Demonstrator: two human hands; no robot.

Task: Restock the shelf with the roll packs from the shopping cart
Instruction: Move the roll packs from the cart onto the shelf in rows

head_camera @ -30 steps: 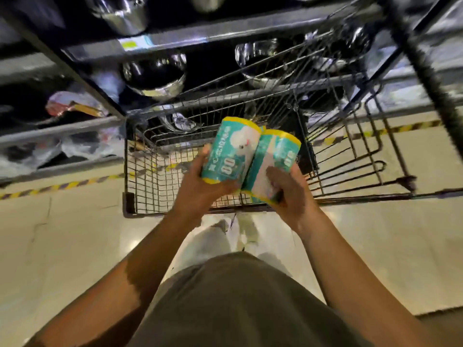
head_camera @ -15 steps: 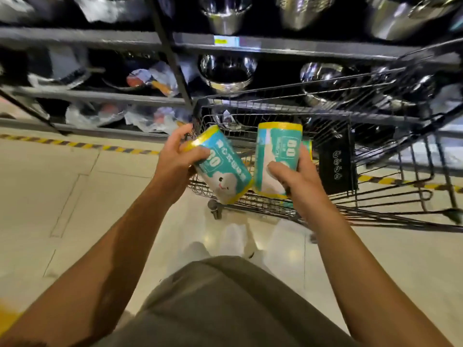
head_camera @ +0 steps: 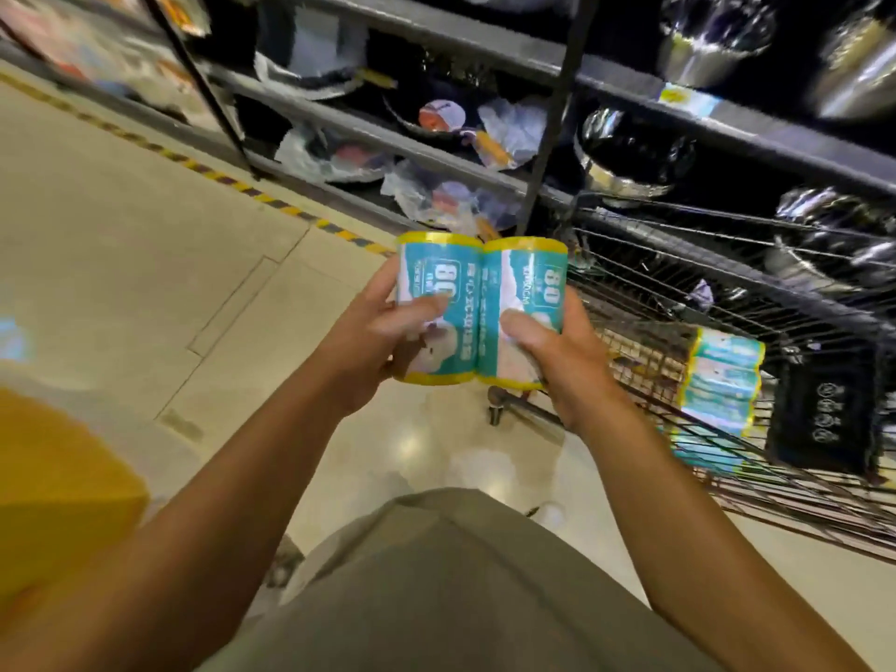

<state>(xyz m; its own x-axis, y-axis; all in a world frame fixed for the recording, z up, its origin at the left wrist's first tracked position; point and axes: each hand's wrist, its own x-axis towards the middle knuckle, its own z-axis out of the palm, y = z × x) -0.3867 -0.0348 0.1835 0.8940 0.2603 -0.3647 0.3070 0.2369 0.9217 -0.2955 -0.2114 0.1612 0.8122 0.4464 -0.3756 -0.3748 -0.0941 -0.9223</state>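
In front of the torso I observe the left hand [head_camera: 373,332] clenched around one teal roll pack [head_camera: 439,303], the right hand [head_camera: 552,351] grasping a second roll pack [head_camera: 526,293], both upright and touching. Beyond, further packs [head_camera: 722,380] lie inside the shopping cart [head_camera: 800,497], near the shelf [head_camera: 436,157].

A pale tiled floor [head_camera: 145,264] fills the left side, with a yellow-and-black striped line [head_camera: 218,177] running along its far edge. Steel bowls [head_camera: 630,152] and pots [head_camera: 712,41] shine at upper right, near a yellow price tag [head_camera: 679,97]. Further left lie pans in crumpled plastic wrap [head_camera: 334,152]. A black pouch with white symbols [head_camera: 824,414] hangs at right. A blurred yellow shape [head_camera: 53,487] sits at lower left.
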